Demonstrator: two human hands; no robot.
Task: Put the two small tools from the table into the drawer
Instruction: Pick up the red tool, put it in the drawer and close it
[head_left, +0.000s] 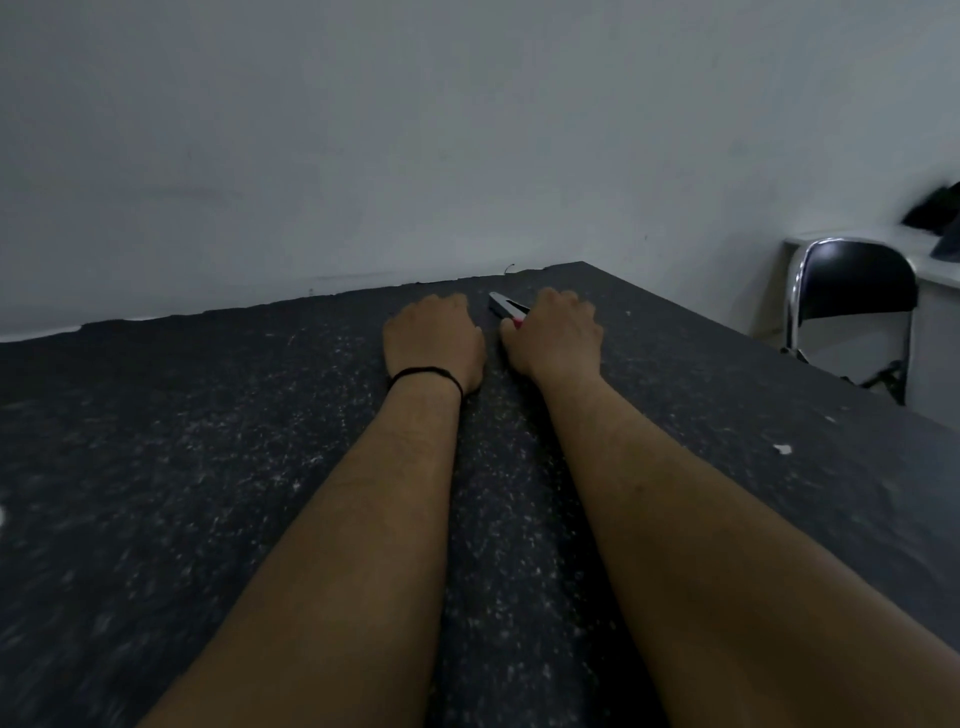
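Both my arms reach far across a dark speckled table (208, 467). My right hand (556, 332) is curled over a small pair of pliers (505, 305); the metal jaws and a bit of red handle stick out to its left. My left hand (434, 338) lies knuckles up just left of the pliers, fingers bent down onto the table. Whatever is under the left hand is hidden. No second tool shows, and no drawer is in sight.
A pale wall rises right behind the table's far edge. To the right, past the table's edge, stands a black chair (852, 291) with chrome legs, and behind it a white desk (935, 275) with a dark blurred object on it. A small white scrap (782, 449) lies on the table's right side.
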